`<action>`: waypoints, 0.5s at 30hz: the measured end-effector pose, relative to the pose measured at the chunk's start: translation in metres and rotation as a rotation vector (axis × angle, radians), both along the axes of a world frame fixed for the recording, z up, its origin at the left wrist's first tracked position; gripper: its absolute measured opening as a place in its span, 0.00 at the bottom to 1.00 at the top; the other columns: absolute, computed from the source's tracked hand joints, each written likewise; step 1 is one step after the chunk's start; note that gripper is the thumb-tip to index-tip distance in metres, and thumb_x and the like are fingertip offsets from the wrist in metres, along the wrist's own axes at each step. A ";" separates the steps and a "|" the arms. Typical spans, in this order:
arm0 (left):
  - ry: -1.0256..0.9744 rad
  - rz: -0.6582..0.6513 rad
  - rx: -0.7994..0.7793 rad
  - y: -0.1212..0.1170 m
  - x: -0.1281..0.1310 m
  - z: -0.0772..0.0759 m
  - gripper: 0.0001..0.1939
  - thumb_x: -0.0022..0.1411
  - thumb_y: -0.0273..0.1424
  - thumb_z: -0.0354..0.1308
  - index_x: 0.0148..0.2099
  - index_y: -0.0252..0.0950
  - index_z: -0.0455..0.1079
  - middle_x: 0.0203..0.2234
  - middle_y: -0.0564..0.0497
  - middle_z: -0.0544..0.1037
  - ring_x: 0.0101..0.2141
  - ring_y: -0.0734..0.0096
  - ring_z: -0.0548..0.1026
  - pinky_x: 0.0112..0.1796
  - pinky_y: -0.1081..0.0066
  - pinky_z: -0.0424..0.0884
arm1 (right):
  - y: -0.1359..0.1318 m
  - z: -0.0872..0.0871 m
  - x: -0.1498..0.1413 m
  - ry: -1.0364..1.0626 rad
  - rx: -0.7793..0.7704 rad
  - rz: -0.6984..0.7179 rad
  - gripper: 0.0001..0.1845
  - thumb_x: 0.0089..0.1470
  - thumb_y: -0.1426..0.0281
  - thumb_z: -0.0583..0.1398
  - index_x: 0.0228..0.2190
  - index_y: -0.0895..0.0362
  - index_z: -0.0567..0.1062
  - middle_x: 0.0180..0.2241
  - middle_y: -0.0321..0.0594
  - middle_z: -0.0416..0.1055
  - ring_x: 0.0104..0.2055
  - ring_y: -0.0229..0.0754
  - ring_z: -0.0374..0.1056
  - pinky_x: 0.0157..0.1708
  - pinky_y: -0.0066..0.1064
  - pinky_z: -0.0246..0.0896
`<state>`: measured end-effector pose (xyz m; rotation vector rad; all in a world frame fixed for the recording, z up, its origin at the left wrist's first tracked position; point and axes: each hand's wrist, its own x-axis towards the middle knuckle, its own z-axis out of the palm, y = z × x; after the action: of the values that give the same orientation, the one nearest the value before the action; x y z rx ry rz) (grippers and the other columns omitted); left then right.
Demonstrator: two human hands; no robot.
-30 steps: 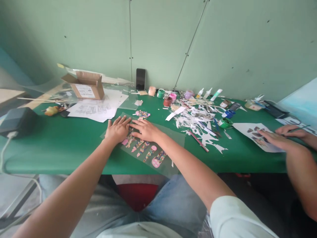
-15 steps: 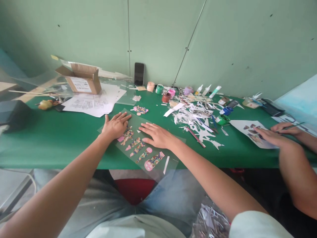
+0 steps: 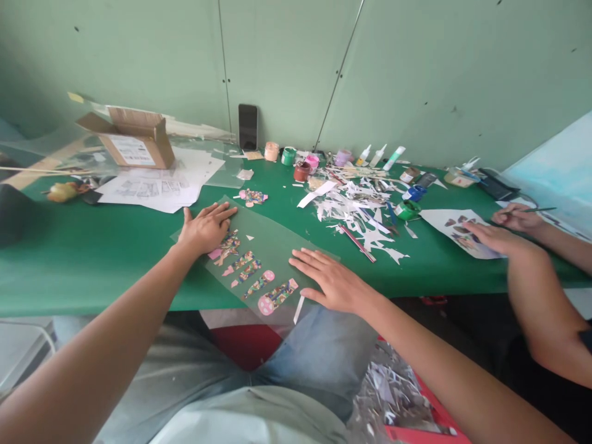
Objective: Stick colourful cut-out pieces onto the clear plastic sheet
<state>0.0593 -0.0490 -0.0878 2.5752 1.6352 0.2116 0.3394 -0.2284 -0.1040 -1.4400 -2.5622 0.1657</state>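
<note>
A clear plastic sheet (image 3: pixel 272 228) lies over the green table, its near corner jutting past the front edge. Several painted paper cutouts (image 3: pixel 259 283) in pink and camouflage colours show in a row on or under it; I cannot tell which. My left hand (image 3: pixel 206 229) rests flat on the sheet's far left part, fingers stretched, partly covering one cutout. Flat on the right part lies my right hand (image 3: pixel 330 279), its fingers spread and thumb apart. By that thumb is a narrow white paper strip (image 3: pixel 299 309). Another cutout (image 3: pixel 253 197) lies just beyond the sheet.
White paper scraps (image 3: pixel 356 213) spread to the right, among paint jars (image 3: pixel 302 171) and glue tubes (image 3: pixel 394 158). A phone (image 3: pixel 248 127) leans on the wall. At left stand a cardboard box (image 3: pixel 136 145) and printed papers (image 3: pixel 157 185). A co-worker's hands (image 3: pixel 497 237) work over a sheet at right.
My right hand has slid right and toward me across the plastic sheet, away from the left hand. My left hand stays flat in place. The camera view has shifted slightly.
</note>
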 end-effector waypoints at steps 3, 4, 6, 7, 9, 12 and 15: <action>0.004 -0.006 -0.003 0.000 0.000 0.000 0.27 0.69 0.37 0.35 0.68 0.54 0.55 0.68 0.58 0.56 0.67 0.56 0.53 0.60 0.27 0.40 | -0.015 -0.003 0.007 0.006 -0.002 -0.003 0.33 0.64 0.58 0.52 0.66 0.55 0.55 0.68 0.44 0.50 0.70 0.48 0.46 0.66 0.51 0.50; 0.005 -0.010 -0.006 0.000 0.000 0.000 0.27 0.69 0.37 0.35 0.68 0.54 0.55 0.68 0.58 0.56 0.67 0.56 0.53 0.60 0.27 0.40 | -0.018 -0.004 0.008 0.008 -0.003 -0.004 0.33 0.64 0.58 0.52 0.66 0.55 0.55 0.68 0.44 0.50 0.70 0.48 0.46 0.66 0.51 0.50; 0.003 -0.016 -0.012 0.000 0.000 0.001 0.27 0.69 0.37 0.35 0.68 0.53 0.55 0.68 0.58 0.56 0.67 0.56 0.53 0.59 0.26 0.40 | -0.025 -0.005 0.010 0.015 -0.004 -0.006 0.33 0.64 0.59 0.52 0.66 0.55 0.55 0.68 0.45 0.51 0.70 0.48 0.46 0.66 0.51 0.51; 0.000 -0.021 -0.013 0.000 0.000 0.001 0.27 0.69 0.37 0.35 0.68 0.53 0.55 0.68 0.58 0.56 0.67 0.56 0.53 0.59 0.26 0.40 | -0.028 -0.005 0.011 0.022 -0.002 -0.006 0.33 0.64 0.59 0.53 0.67 0.55 0.54 0.68 0.44 0.51 0.70 0.49 0.47 0.66 0.51 0.51; -0.005 -0.029 -0.013 0.001 0.000 0.001 0.27 0.69 0.37 0.35 0.67 0.54 0.56 0.67 0.59 0.56 0.67 0.56 0.53 0.59 0.26 0.39 | -0.034 -0.006 0.013 0.046 0.009 -0.008 0.34 0.63 0.60 0.54 0.67 0.53 0.53 0.68 0.43 0.51 0.70 0.48 0.47 0.65 0.52 0.52; -0.013 -0.039 0.001 0.001 -0.001 -0.001 0.27 0.69 0.37 0.36 0.67 0.56 0.56 0.67 0.59 0.57 0.67 0.56 0.54 0.61 0.29 0.38 | -0.047 -0.006 0.024 0.095 0.018 -0.013 0.32 0.63 0.62 0.55 0.66 0.51 0.56 0.67 0.43 0.54 0.69 0.49 0.51 0.64 0.53 0.54; -0.027 -0.043 0.028 0.001 -0.001 -0.003 0.27 0.69 0.37 0.37 0.67 0.57 0.56 0.67 0.59 0.59 0.67 0.55 0.55 0.62 0.31 0.38 | -0.063 -0.005 0.043 0.204 0.021 -0.065 0.24 0.61 0.64 0.57 0.58 0.50 0.69 0.61 0.42 0.65 0.63 0.52 0.61 0.60 0.53 0.61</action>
<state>0.0584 -0.0477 -0.0911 2.6128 1.5780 0.2664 0.3823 -0.2919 -0.1090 -1.4182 -2.3453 0.2610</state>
